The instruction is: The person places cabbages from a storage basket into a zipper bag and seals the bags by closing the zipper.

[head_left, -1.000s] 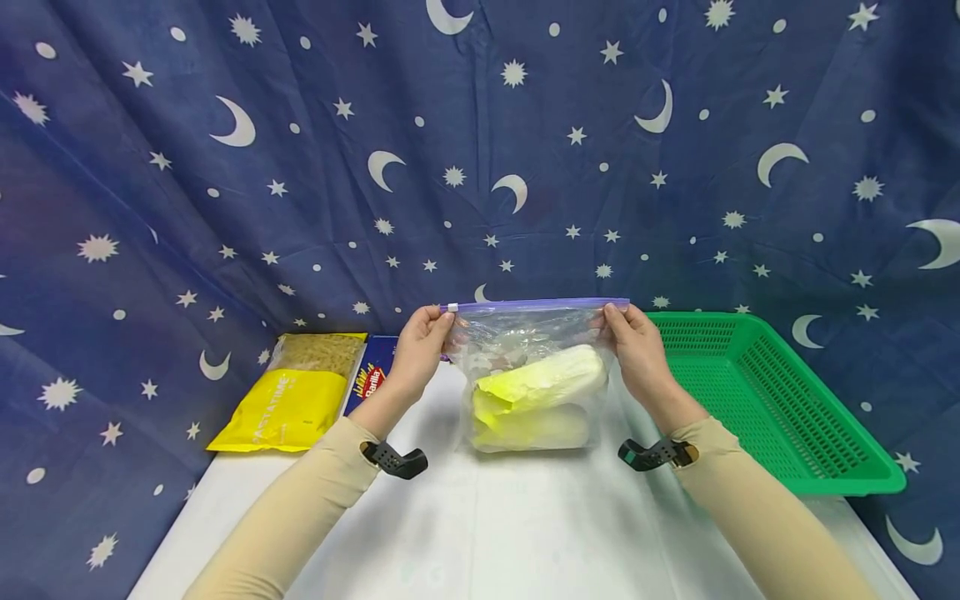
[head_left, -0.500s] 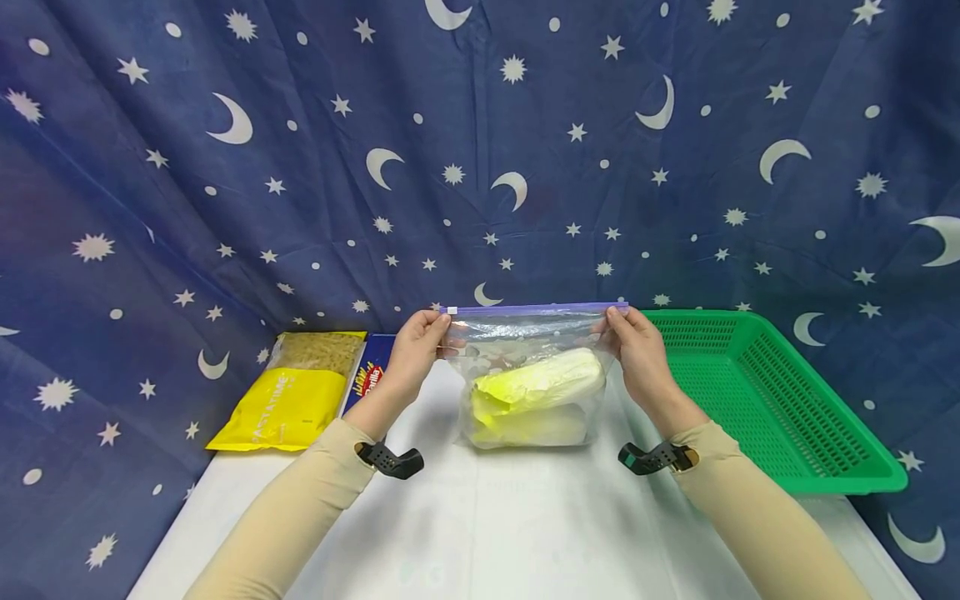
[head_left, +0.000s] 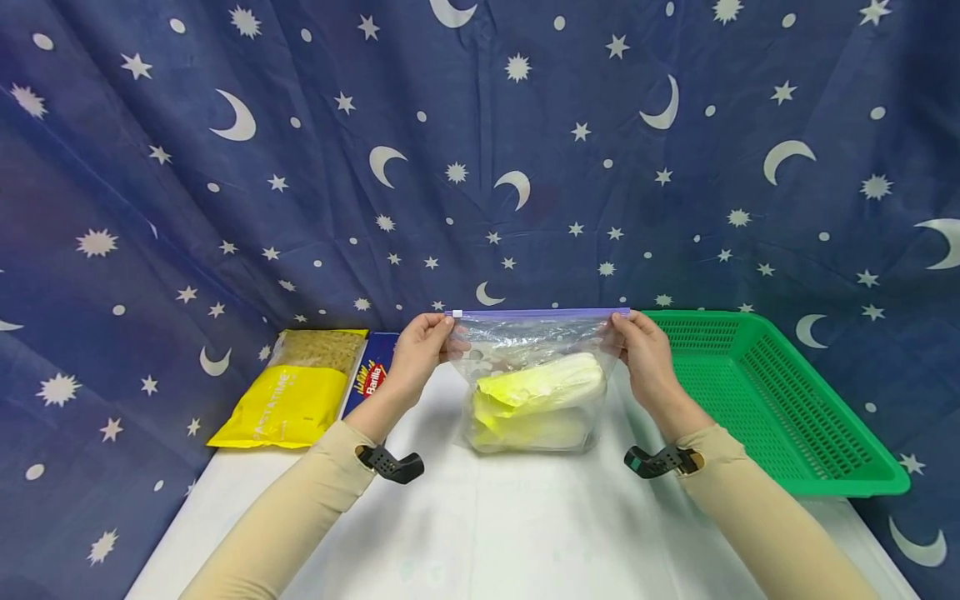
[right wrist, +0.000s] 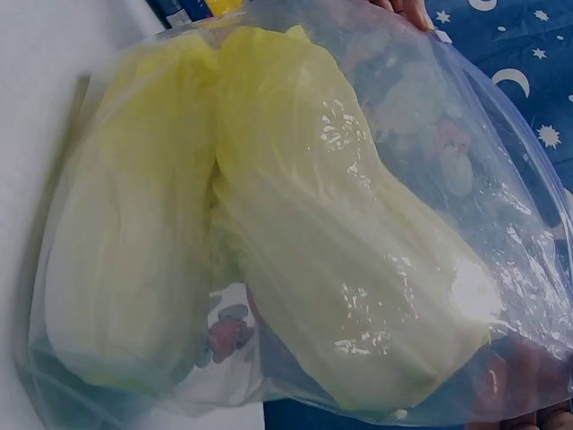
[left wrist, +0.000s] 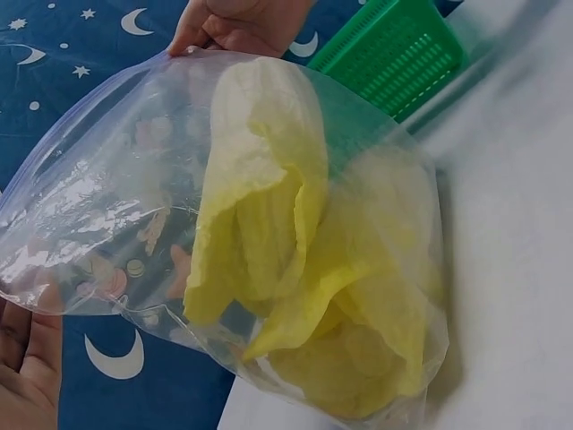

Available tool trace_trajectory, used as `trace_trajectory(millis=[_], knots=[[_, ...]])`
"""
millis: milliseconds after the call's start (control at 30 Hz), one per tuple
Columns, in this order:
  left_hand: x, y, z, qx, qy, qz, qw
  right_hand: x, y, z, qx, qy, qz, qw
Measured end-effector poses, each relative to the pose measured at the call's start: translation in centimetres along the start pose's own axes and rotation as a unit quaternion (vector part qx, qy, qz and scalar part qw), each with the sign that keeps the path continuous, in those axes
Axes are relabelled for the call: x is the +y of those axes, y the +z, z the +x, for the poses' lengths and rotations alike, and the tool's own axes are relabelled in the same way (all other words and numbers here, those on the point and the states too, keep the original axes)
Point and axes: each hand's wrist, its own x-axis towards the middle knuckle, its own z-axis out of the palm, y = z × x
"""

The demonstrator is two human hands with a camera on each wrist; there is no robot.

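A clear zip bag (head_left: 517,333) with a purple top strip (head_left: 540,314) stands upright on the white table in the head view. Two pale napa cabbages lie stacked inside, the upper cabbage (head_left: 558,379) over the lower cabbage (head_left: 551,429); their yellow leaf ends point left. My left hand (head_left: 414,357) pinches the bag's upper left corner, with its thumb beside the white slider (head_left: 457,314). At the upper right corner, my right hand (head_left: 649,357) pinches the strip's other end. Between them the top edge is stretched straight. The right wrist view shows both cabbages (right wrist: 295,179) close up through the plastic.
A green plastic basket (head_left: 847,417) stands at the right, close to my right forearm. To the left lie a yellow pasta bag (head_left: 292,408) and a blue Barilla box (head_left: 375,367), partly behind my left hand. A starry blue curtain (head_left: 480,167) hangs behind the table.
Both hands keep their hold on the bag's corners. Its top edge has come down slightly, more at the right end, and now runs nearly level. The cabbages stay in place.
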Motion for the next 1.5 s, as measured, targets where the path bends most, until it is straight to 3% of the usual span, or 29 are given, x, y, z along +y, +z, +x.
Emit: trace_trajectory(millis=[333,533,733,867,1000,1133,1300,1433,1500], knots=[[0.4,-0.1,-0.3,0.005,0.010,-0.007,0.9999,-1.0,-0.8,0.4,-0.012,-0.033,-0.030,0.999],[0.4,-0.2,-0.6,0.001,0.041,0.000,0.9992,-1.5,-1.0,0.7,-0.004,-0.045,-0.106,0.993],[0.4,-0.4,-0.8,-0.013,0.064,0.013,0.9978,-3.5,0.4,0.6,0.027,-0.128,-0.160,0.978],[0.5,-0.4,-0.9,-0.018,0.076,0.012,0.9969,-5.1,2.3,0.2,0.014,-0.213,-0.201,0.956],[0.5,-0.3,-1.0,-0.020,0.086,0.004,0.9961,-6.1,4.7,-0.2,-0.040,-0.266,-0.252,0.930],[0.4,-0.2,-1.0,-0.025,0.087,0.001,0.9959,-6.5,7.2,-0.5,-0.103,-0.275,-0.319,0.901],[0.3,-0.2,-1.0,-0.030,0.096,-0.001,0.9949,-6.5,10.5,-0.7,-0.174,-0.270,-0.406,0.856],[0.1,-0.1,-0.9,-0.037,0.107,-0.005,0.9936,-6.2,12.8,-0.6,-0.211,-0.274,-0.465,0.815],[0.0,-0.1,-0.8,-0.040,0.109,-0.005,0.9932,-5.9,13.7,-0.5,-0.218,-0.278,-0.482,0.802]])
